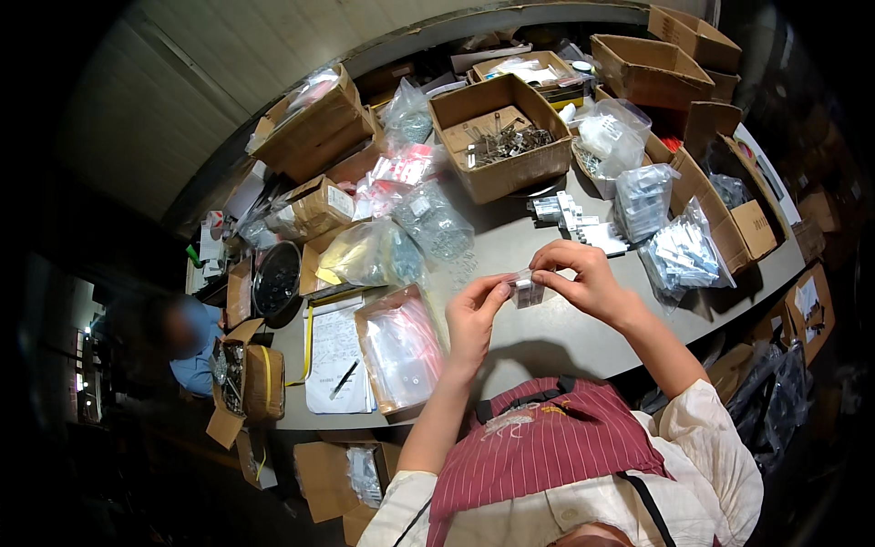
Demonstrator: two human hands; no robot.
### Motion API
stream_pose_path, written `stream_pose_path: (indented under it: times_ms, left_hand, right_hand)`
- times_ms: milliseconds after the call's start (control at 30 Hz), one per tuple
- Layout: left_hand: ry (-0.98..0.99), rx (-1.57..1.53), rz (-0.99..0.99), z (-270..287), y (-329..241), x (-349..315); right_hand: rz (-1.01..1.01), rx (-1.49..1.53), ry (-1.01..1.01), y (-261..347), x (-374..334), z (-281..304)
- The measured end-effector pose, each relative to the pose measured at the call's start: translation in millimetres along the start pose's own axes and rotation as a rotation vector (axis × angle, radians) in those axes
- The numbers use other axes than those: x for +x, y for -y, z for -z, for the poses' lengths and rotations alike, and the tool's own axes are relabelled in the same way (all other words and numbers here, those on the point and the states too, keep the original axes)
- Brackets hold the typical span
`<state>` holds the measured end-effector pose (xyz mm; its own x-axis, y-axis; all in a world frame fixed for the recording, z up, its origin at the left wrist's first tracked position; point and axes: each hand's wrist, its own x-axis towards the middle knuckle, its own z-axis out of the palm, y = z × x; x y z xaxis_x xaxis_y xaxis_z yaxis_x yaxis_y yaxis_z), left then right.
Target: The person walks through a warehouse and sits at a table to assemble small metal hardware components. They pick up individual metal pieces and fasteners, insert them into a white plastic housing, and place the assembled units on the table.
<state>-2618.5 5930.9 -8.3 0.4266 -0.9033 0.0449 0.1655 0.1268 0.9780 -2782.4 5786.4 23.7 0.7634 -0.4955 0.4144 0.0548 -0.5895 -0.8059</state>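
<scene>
Between my two hands, above the table, is a small clear plastic bag (pixel 527 294) with something pale inside that is too small to name. My left hand (pixel 476 314) pinches one upper corner between thumb and fingers. From the other side, my right hand (pixel 578 278) grips the top edge of the same bag. Beyond my hands lies a loose pile of silvery metal parts (pixel 572 215). A cardboard box (pixel 397 401) filled with flat clear bags stands just left of my left forearm.
An open carton (pixel 497 187) of small metal pieces stands at the back. Bags of metal parts (pixel 685 255) lie at the right. At the left are papers (pixel 324 351) with a pen (pixel 344 379) and a black bowl (pixel 275 281). Another person (pixel 190 342) is at the far left.
</scene>
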Motion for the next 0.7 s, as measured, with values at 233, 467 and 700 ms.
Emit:
stream_pose_path:
  times_ms: [233,467,700]
  left_hand:
    - [-0.189,0.065,-0.164,-3.4,2.4,-7.6]
    - [-0.196,0.669,-0.403,-4.8,-22.4,-24.5]
    - [-0.331,0.621,-0.364,31.3,-16.5,-51.3]
  right_hand:
    - [0.066,0.016,-0.009,14.3,-2.5,-13.7]
    - [0.165,-0.077,0.142,12.2,-3.8,-37.8]
    - [0.29,-0.114,0.252,15.4,1.4,-64.9]
